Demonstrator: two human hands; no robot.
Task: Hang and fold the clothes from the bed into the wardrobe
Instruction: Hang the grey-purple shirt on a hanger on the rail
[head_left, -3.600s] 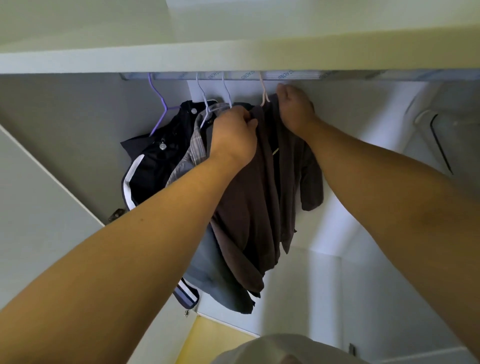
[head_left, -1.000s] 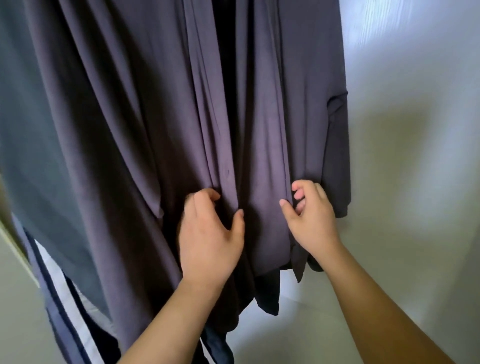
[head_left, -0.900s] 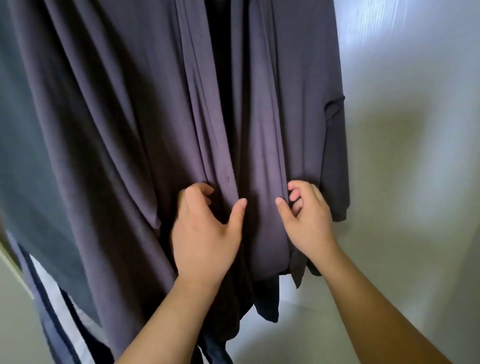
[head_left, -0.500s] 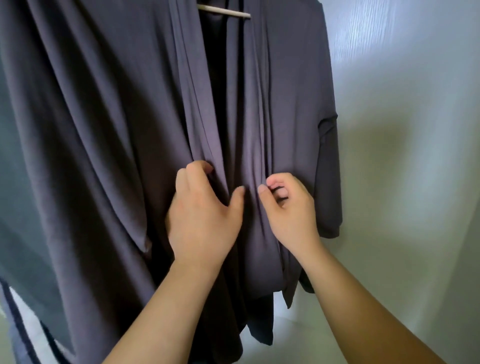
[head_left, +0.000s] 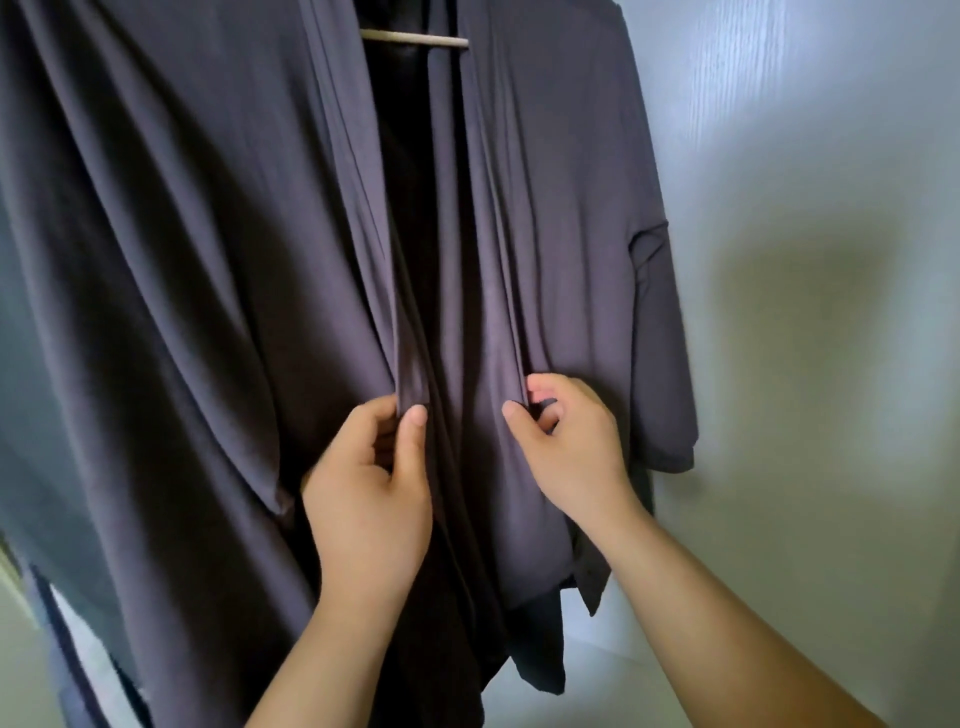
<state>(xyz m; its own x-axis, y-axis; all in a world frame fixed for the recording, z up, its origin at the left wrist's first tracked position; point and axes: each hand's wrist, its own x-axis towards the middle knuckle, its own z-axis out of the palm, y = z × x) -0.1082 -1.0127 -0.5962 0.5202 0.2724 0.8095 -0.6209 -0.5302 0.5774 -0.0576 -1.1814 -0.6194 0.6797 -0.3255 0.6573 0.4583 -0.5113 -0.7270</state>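
Note:
A dark grey-purple open-front cardigan (head_left: 218, 218) hangs in the wardrobe on a hanger whose pale bar (head_left: 413, 39) shows at the top between the two front panels. My left hand (head_left: 371, 483) pinches the edge of the left front panel between thumb and fingers. My right hand (head_left: 571, 447) has its fingers curled on the edge of the right front panel. Both hands are about mid-height on the garment, a short gap apart.
A blue-grey garment (head_left: 21, 415) hangs at the far left, with a navy and white striped piece (head_left: 67, 670) below it. The pale wardrobe wall (head_left: 810, 260) fills the right side.
Both hands have slid up the cardigan's front edges since a second ago. The left hand has gone from a loose curl to a pinch on the panel edge, and the hanger bar has come into view.

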